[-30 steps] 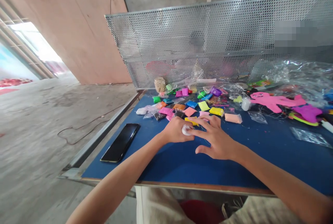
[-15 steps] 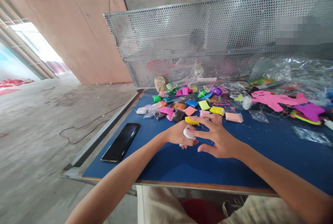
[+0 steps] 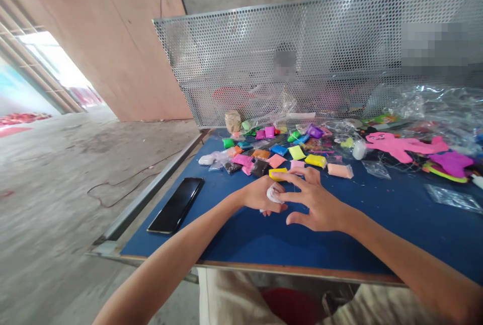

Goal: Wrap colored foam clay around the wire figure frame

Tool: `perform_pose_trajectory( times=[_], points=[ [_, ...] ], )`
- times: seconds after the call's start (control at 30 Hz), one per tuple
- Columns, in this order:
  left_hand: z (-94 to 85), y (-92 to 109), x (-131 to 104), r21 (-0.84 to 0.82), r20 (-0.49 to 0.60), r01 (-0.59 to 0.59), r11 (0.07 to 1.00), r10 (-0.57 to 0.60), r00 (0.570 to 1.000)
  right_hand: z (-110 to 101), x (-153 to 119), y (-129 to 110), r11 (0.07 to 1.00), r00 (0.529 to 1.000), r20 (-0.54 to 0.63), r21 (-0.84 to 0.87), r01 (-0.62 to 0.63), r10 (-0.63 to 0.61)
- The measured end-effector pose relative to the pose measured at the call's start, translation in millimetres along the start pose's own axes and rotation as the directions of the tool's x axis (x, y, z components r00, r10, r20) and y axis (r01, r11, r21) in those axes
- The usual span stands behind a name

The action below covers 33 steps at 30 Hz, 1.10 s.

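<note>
My left hand [image 3: 261, 195] is closed around a soft white lump [image 3: 273, 192], which bulges out between thumb and fingers above the blue table [image 3: 241, 234]. Beside it, my right hand [image 3: 315, 200] has its fingers spread, with a fingertip touching the white lump. Just beyond both hands lie a yellow packet [image 3: 278, 173] and a pink packet [image 3: 297, 164]. What the white lump is made of cannot be made out.
A black phone [image 3: 176, 205] lies at the left. Colourful packets, a white jar [image 3: 358, 150] and a pink figure [image 3: 400, 145] lie farther back, before a perforated metal panel [image 3: 241, 53]. Clear plastic bags [image 3: 426, 106] are heaped at the right.
The right fingertips have shifted slightly on the white lump, whose surface looks more creased. The left hand keeps its hold.
</note>
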<state>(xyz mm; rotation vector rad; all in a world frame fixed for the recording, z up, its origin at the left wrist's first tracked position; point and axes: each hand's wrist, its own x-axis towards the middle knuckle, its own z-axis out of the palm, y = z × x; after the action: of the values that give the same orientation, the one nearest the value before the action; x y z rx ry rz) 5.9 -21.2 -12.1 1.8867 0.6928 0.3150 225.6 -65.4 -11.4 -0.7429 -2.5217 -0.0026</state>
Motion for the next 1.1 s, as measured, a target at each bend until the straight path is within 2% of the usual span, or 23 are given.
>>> perform_pose_trajectory(
  times=[0.07,0.13,0.2,0.27,0.37,0.47,0.67,0.77,0.97,1.1],
  points=[
    [-0.1,2.5,-0.2,0.047,0.008,-0.012,0.999,0.012,1.0,-4.0,-0.3,1.1,1.0,1.0,-0.03,0.015,0.002,-0.002],
    [-0.7,4.6,0.2,0.164,-0.005,-0.08,0.983,0.082,0.997,-7.5,-1.2,2.1,1.0,0.996,-0.085,0.018,-0.006,0.008],
    [-1.3,6.2,1.1,0.324,-0.04,-0.171,0.93,0.194,0.98,-9.4,-2.0,2.3,1.0,0.992,-0.123,-0.001,-0.011,0.011],
    [-0.9,7.2,2.3,0.463,-0.077,-0.214,0.86,0.28,0.957,-9.2,-2.1,0.9,0.999,0.994,-0.109,-0.037,-0.008,0.004],
    [2.7,7.6,4.2,0.617,-0.117,-0.171,0.768,0.304,0.945,-6.1,-1.4,-4.3,0.996,0.998,-0.058,-0.087,0.003,-0.008],
    [8.0,7.0,5.6,0.723,-0.135,-0.117,0.681,0.305,0.943,-2.2,-1.5,-10.2,0.996,0.998,-0.058,-0.091,-0.016,0.011],
    [10.1,7.6,4.7,0.777,-0.136,-0.104,0.621,0.327,0.935,2.8,-4.6,-13.0,0.996,0.992,-0.121,-0.076,-0.053,0.043],
    [9.0,7.6,4.0,0.809,-0.14,-0.084,0.581,0.33,0.934,4.4,-3.8,-12.6,0.994,0.996,-0.084,-0.104,-0.037,0.028],
    [12.3,3.8,6.0,0.895,-0.116,-0.06,0.442,0.36,0.926,6.1,3.7,-19.4,0.981,0.998,-0.007,-0.187,-0.059,0.059],
    [14.8,7.0,7.2,0.9,-0.14,-0.021,0.435,0.334,0.932,8.1,6.2,-19.7,0.973,0.999,0.006,-0.224,-0.051,0.054]
  ],
)
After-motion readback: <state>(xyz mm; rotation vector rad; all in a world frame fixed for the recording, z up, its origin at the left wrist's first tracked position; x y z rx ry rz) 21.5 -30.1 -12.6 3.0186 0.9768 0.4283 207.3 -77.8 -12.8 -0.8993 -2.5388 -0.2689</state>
